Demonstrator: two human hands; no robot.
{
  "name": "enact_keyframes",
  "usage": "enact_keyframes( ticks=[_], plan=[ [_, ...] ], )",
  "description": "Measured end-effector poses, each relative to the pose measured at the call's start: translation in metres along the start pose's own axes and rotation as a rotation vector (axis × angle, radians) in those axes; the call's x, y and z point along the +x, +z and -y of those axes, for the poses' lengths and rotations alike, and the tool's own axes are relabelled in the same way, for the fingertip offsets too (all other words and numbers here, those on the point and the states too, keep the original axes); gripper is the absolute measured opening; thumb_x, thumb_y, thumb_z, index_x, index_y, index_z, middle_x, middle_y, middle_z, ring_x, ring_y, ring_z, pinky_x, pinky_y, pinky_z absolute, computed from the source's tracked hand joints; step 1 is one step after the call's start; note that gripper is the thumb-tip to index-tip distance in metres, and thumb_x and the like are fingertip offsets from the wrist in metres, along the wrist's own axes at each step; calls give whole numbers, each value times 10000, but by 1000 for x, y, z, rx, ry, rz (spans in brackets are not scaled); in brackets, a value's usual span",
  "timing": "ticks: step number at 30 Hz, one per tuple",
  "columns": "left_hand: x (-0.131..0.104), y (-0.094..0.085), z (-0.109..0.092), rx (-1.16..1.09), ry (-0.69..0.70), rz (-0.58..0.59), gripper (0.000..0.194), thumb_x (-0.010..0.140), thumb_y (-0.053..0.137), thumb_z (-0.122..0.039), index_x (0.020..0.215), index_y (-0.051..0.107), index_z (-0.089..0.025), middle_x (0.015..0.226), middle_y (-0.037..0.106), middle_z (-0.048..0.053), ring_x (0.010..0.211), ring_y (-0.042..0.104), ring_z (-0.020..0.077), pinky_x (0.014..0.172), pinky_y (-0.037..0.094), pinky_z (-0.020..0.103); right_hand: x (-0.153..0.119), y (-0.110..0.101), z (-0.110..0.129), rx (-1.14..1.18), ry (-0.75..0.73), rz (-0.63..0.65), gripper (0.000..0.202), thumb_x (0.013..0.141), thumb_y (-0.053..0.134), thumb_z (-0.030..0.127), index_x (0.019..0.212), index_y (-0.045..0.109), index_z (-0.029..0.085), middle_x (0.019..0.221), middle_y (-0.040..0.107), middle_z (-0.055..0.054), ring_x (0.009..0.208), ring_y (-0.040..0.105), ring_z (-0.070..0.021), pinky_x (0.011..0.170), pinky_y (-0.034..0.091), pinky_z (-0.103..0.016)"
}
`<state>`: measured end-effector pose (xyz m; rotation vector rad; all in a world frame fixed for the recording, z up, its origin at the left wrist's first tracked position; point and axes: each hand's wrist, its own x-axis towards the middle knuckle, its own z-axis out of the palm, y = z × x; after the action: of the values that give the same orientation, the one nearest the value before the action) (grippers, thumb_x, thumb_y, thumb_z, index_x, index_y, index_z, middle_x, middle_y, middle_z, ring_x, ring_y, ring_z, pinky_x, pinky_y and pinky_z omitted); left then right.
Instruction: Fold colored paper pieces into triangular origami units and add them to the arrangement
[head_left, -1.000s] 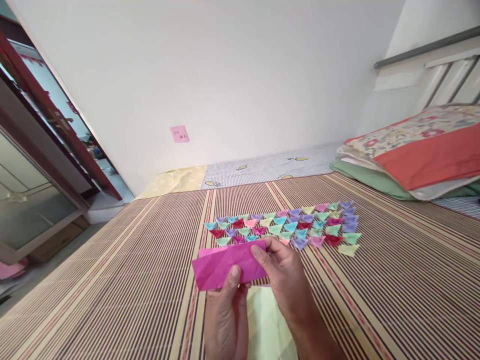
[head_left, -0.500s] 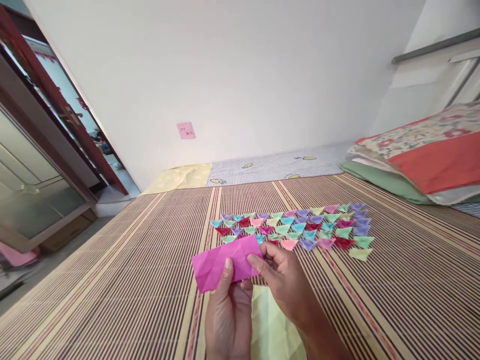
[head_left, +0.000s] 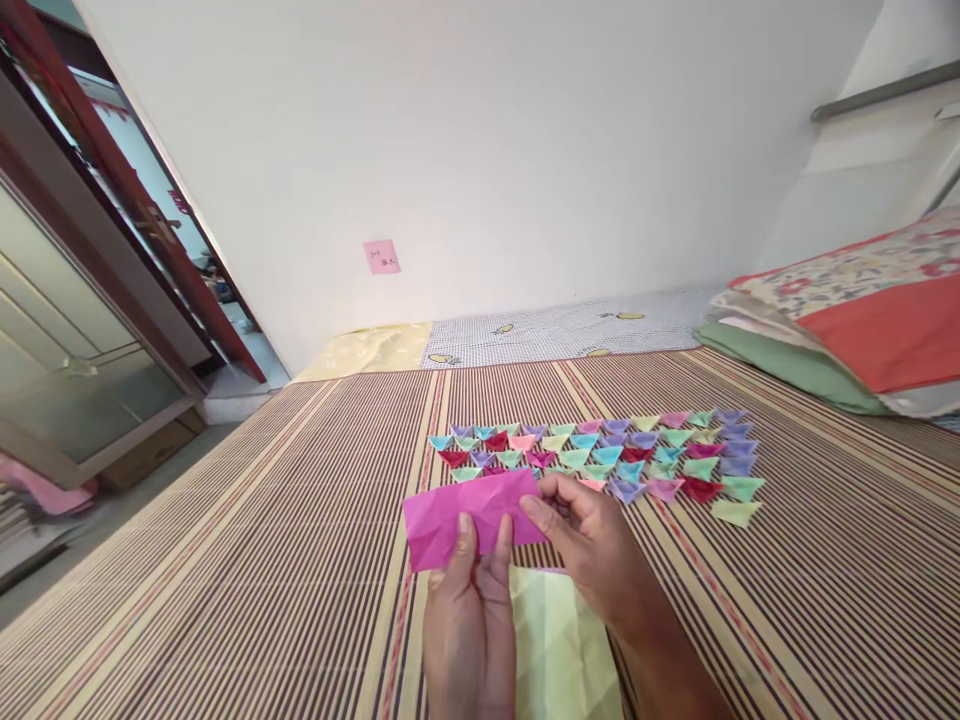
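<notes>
A creased magenta strip of folded paper (head_left: 442, 520) is held up above the striped mat. My left hand (head_left: 471, 620) grips its lower edge, with the thumb and a fingertip on the near face and other fingers behind. My right hand (head_left: 592, 540) pinches the paper's right end between thumb and fingers. Below my hands, a pale yellow sheet of paper (head_left: 559, 640) with fold lines lies on the mat, partly covered by my right wrist. Just beyond the strip sit rows of small folded paper pieces (head_left: 637, 455) in many colours; the strip hides some of the nearest.
The striped mat (head_left: 247, 560) covers the bed. Folded bedding (head_left: 877, 340) is stacked at the right. A checked cloth (head_left: 540, 335) runs along the white wall, which carries a pink note (head_left: 382, 256). An open door (head_left: 157, 220) stands at the left.
A fingertip of my left hand has come up over the strip's near face. My right hand has slid along its right end. The whole view has shifted slightly.
</notes>
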<state>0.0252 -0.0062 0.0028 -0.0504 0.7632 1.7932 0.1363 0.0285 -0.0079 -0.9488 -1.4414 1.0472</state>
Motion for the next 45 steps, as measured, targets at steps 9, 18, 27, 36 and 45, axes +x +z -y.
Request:
enact_keyframes(
  ticks=[9,18,27,36,45],
  plan=[
    [0,-2,0,30,-14,36,223,985,534,2,886,688,-125,827,743,40,817,770,146,868,672,397,-2,-3,-4,-53,-59,-162,257,946,656,411,797,673,202,679,547,23,615,470,-144,570,388,-259],
    [22,-19,-20,22,89,40,226,967,538,-13,898,715,-134,923,777,81,720,741,115,623,624,186,2,-12,-6,-89,-115,-249,270,921,663,421,767,689,200,629,531,18,566,442,-144,515,345,-261],
    [13,-22,-1,138,53,321,218,715,921,-206,853,757,-166,863,762,48,861,747,178,871,610,306,0,0,-8,35,-52,-322,280,902,690,455,800,679,194,644,560,10,582,492,-150,526,399,-251],
    [19,-20,-4,50,49,193,98,885,723,-97,977,732,-129,954,800,125,968,785,254,900,640,387,-5,16,-3,69,-11,-132,278,925,686,420,766,641,196,620,521,30,541,453,-127,483,357,-231],
    [27,-20,-25,22,139,41,224,1007,510,-43,1119,695,-100,927,800,127,888,797,198,830,658,302,-1,1,-12,28,-56,-146,197,955,650,377,863,686,206,714,664,-17,670,641,-181,651,541,-301]
  ],
)
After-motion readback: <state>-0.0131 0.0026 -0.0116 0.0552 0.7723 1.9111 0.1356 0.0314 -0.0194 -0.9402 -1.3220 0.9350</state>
